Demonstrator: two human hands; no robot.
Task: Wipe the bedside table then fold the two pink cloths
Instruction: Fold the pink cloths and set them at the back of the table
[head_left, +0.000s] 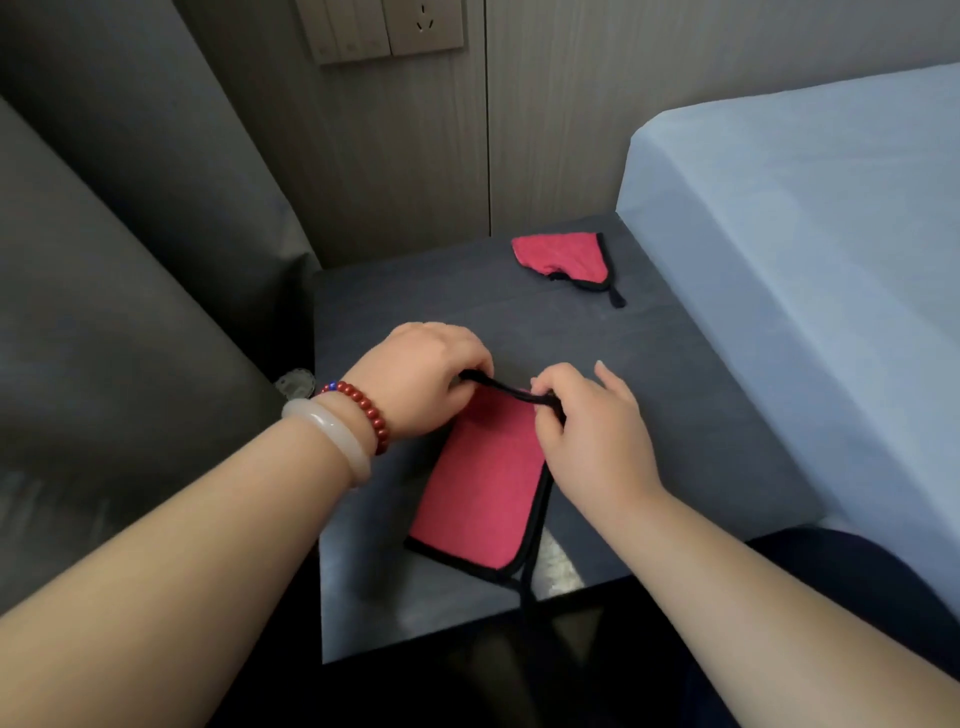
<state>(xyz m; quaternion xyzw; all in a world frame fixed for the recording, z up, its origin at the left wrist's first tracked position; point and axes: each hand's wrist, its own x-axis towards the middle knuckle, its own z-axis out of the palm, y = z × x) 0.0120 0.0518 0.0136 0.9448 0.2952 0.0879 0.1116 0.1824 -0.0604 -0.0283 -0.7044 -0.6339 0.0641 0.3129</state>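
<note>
Together, the left hand and right hand pinch the black-trimmed far edge of the near pink cloth, which lies folded on the bedside table. Well apart, the second pink cloth sits bunched near the table's far edge, beside the bed.

1 pink cloth folded, another crumpled, on bedside table

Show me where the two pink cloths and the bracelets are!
near pink cloth (480, 493), head view, middle of its flat pink face
far pink cloth (563, 257), head view, middle of its pink top
bracelets (343, 434), head view, on the pale bangle
</note>
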